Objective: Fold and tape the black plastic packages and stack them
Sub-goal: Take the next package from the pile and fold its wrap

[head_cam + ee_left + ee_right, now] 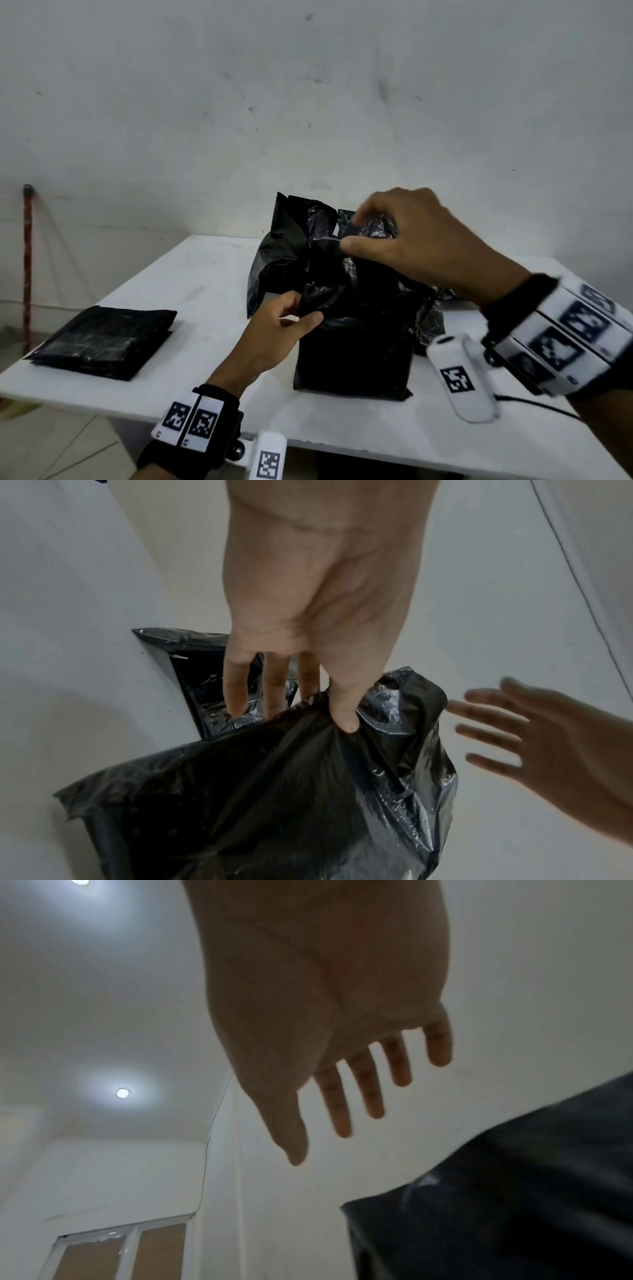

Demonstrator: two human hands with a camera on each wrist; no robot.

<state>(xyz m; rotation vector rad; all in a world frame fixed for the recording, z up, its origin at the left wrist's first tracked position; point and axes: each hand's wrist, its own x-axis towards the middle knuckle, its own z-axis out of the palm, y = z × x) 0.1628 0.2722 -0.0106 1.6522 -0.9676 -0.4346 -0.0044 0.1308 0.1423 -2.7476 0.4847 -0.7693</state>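
A black plastic package (356, 342) stands on the white table (205, 274) in front of me, its top flap crumpled. My left hand (305, 308) pinches the flap's left edge between thumb and fingers; the left wrist view shows the thumb (346, 718) pressed on the plastic (274, 804). My right hand (351, 229) hovers over the top of the package with fingers loose and spread, holding nothing. The same right hand (342, 1110) shows straight fingers in its wrist view, above a blurred dark surface (496, 1191). A flat stack of folded black packages (102, 339) lies at the table's left.
A heap of loose black bags (284, 253) sits behind the package, near the wall. A red pole (27, 257) leans at the far left. A thin black cable (534, 404) runs along the table's right front.
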